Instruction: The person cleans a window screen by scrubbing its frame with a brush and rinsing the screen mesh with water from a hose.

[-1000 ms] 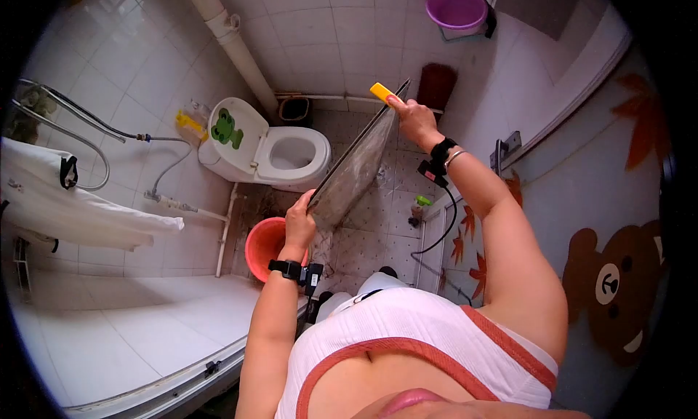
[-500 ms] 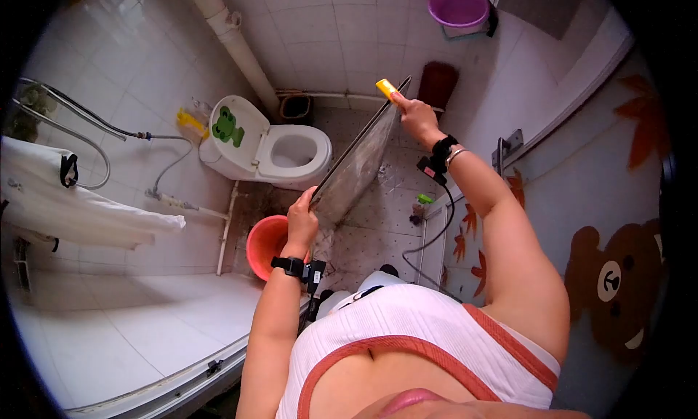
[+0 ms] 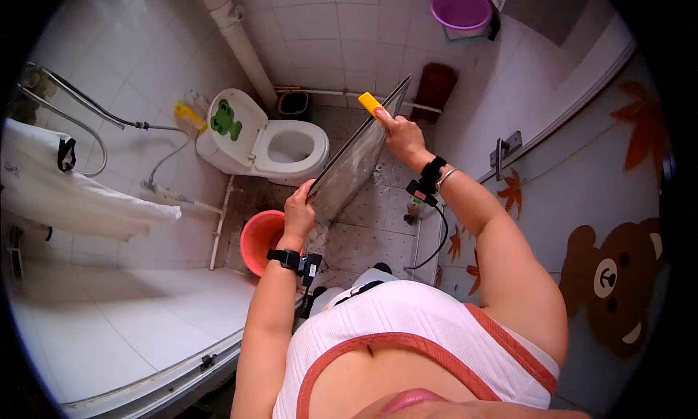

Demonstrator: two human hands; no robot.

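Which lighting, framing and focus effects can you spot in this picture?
Head view: black, rounded corners; head view: faint glare high on the left wall, and shadow across part of the white ledge; head view: panel, left hand and right hand look fairly sharp, without obvious motion blur.

White toilet (image 3: 266, 156) with green frog sticker (image 3: 225, 121), purple basin (image 3: 462, 7), brown bear decal (image 3: 616, 284).

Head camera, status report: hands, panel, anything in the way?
Left hand gripping near end of panel. Right hand holding yellow object by upper edge. Panel face streaked. Orange-red bucket on floor, possible snag.
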